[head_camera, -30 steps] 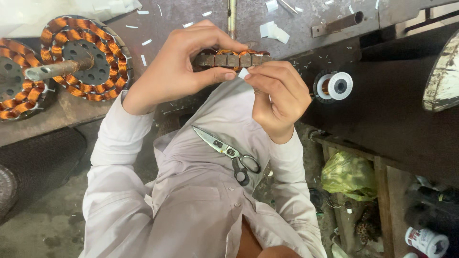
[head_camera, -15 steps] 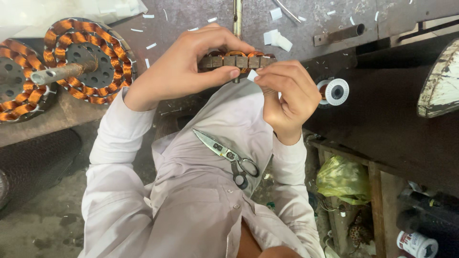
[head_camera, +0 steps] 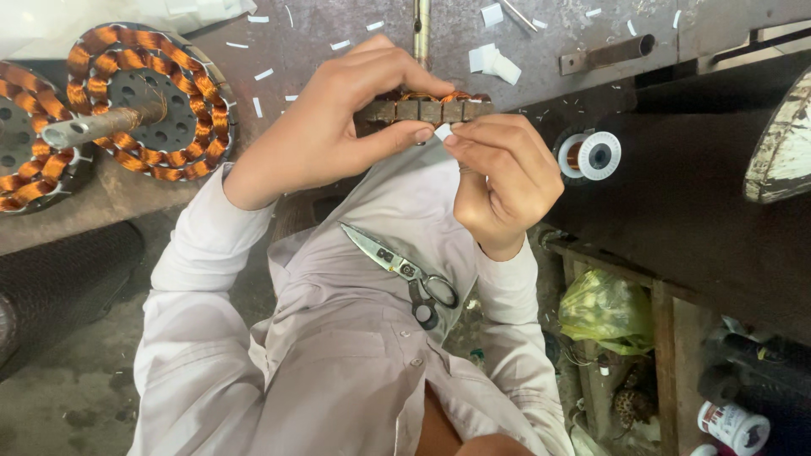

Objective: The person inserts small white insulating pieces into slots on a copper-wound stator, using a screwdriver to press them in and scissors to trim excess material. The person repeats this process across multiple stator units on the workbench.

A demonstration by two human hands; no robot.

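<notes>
Nearest the camera lay the person's lap, covered by a pale grey shirt [head_camera: 338,363], and on it rested a pair of scissors [head_camera: 404,272] with blades shut, the tips pointing up and left, the dark loops down and right. Below the left sleeve the floor [head_camera: 59,397] was bare, stained concrete, with a dark mesh-textured mat [head_camera: 59,279] beside it. At lower right a wooden crate [head_camera: 667,355] held a crumpled yellow-green plastic bag [head_camera: 604,308], and a small white canister [head_camera: 733,425] stood near the corner.

Above the lap, both hands met at the bench edge. The left hand [head_camera: 334,127] was curled around a stator core [head_camera: 427,108], thumb beneath and fingers over the top, gripping its dark slotted rim edge-on. The right hand [head_camera: 503,173] was closed narrow, its thumb and forefinger pinching a small white paper slip [head_camera: 443,132] right against the underside of that rim, touching the left thumb's tip.

Beyond the hands stretched a worn grey metal bench [head_camera: 338,34], scattered with white paper strips [head_camera: 494,61]. A thin metal rod [head_camera: 421,25] rose behind the core. On the left sat a wound stator [head_camera: 148,101] with copper coils and a steel shaft, a second one [head_camera: 29,160] partly cut off at the frame edge. To the right a spool of copper wire [head_camera: 590,155] lay on a dark surface, just beside the right hand, and a metal tube bracket [head_camera: 608,55] sat on the bench.
</notes>
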